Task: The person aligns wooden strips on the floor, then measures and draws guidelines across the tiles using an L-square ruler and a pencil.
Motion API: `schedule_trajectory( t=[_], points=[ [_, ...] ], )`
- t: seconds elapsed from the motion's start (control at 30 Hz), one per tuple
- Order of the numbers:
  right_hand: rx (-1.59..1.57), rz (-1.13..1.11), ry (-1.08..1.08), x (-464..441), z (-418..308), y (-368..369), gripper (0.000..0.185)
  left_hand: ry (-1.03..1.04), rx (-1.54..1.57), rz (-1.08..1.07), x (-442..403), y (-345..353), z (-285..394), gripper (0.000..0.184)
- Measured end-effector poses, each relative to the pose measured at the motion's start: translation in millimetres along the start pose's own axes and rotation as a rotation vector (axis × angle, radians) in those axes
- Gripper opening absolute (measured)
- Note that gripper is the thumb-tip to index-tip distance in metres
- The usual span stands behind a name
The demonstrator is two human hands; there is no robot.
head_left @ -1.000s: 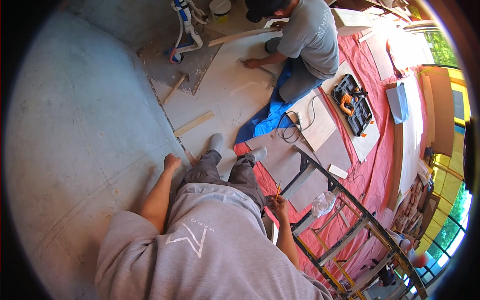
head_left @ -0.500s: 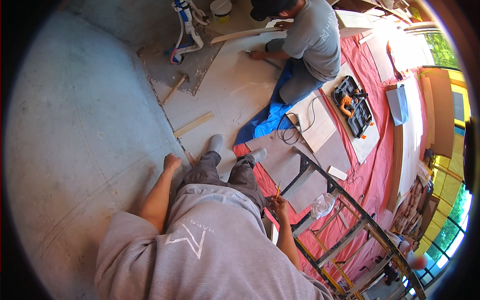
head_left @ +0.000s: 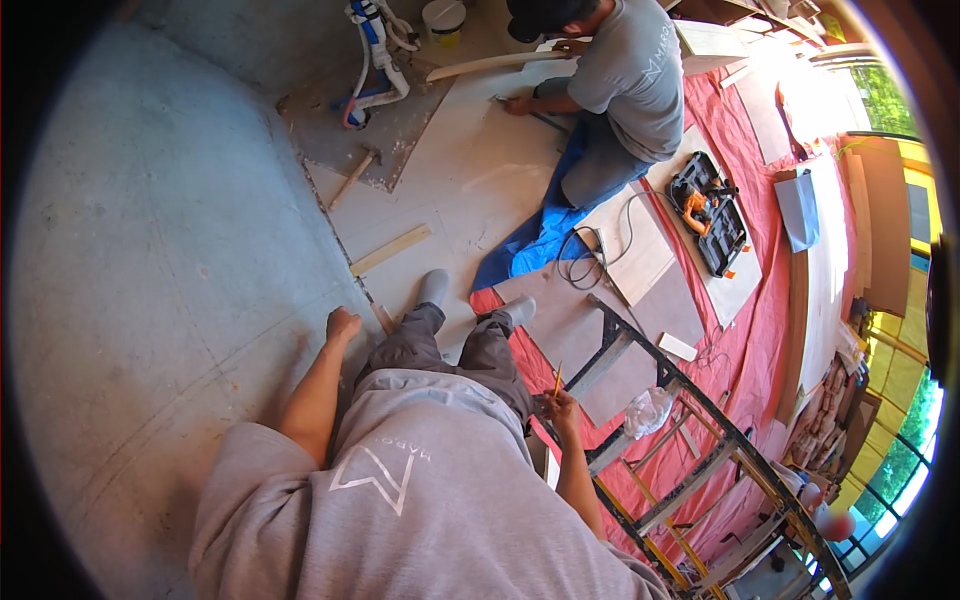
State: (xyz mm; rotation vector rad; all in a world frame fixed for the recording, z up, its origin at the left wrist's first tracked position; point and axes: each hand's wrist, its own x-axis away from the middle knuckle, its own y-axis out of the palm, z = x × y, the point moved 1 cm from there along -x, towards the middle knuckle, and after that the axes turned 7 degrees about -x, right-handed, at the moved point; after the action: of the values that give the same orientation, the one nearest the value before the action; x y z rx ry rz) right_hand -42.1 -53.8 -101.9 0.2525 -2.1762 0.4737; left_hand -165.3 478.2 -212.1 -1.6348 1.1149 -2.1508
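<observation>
My left hand (head_left: 343, 325) is curled into a fist beside the grey wall (head_left: 180, 280), with nothing showing in it. Whether it touches the wall, I cannot tell. At my right side, my right hand (head_left: 560, 408) is closed on a thin yellow pencil (head_left: 558, 378), its end pointing up. The stepladder (head_left: 680, 490) stands close by that hand. Ahead of my feet, a short wooden strip (head_left: 392, 250) lies on the floor board (head_left: 470, 170) near the wall.
A co-worker (head_left: 630, 90) kneels ahead, one hand on the board, near a long wooden strip (head_left: 490, 66). A hammer (head_left: 353, 178) lies by the wall, below wrapped pipes (head_left: 375, 70). To the right are a blue sheet (head_left: 540, 240), a cable (head_left: 575, 265) and an open tool case (head_left: 707, 213).
The co-worker's hand on the board has shifted slightly, and a small item shows at its fingers. The view has moved a little. My hands keep about the same pose.
</observation>
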Motion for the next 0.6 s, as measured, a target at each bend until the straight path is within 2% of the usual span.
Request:
schedule_trajectory(
  t=[0.27,0.6],
  points=[
    [0.006,-0.021,-0.034,-1,-9,1,0.018,0.007,0.035,0.017,-2,1,-3,0.042],
    [-0.022,-0.017,0.038,2,-22,1,0.015,-0.005,0.042,0.033,4,6,2,0.040]
  ],
)
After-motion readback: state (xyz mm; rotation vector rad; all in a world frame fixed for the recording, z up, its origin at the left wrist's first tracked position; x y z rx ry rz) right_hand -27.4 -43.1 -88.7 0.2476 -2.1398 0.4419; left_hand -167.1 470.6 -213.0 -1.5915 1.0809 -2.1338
